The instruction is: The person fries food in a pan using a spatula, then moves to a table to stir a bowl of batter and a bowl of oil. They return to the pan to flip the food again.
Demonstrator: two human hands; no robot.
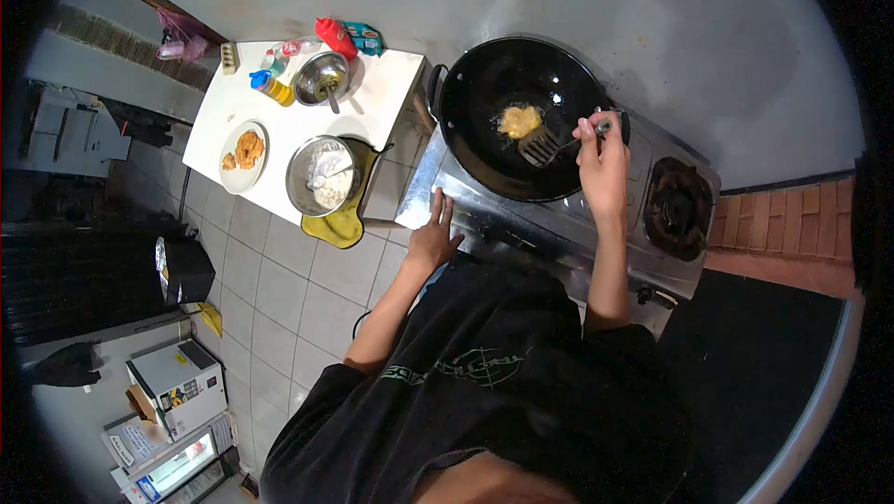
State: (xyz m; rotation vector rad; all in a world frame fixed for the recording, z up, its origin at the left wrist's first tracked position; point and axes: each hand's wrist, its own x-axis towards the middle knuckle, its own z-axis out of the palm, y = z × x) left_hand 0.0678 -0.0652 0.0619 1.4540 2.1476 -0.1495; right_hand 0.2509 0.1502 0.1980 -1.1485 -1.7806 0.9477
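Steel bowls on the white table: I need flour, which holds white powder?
The round steel bowl on the yellow cloth; the smaller steel bowl beside the red bottle shows none.

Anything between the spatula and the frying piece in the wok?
Nothing visible. The right hand holds the spatula with its blade right beside the battered piece, at its lower right in the picture. The wok holds nothing else.
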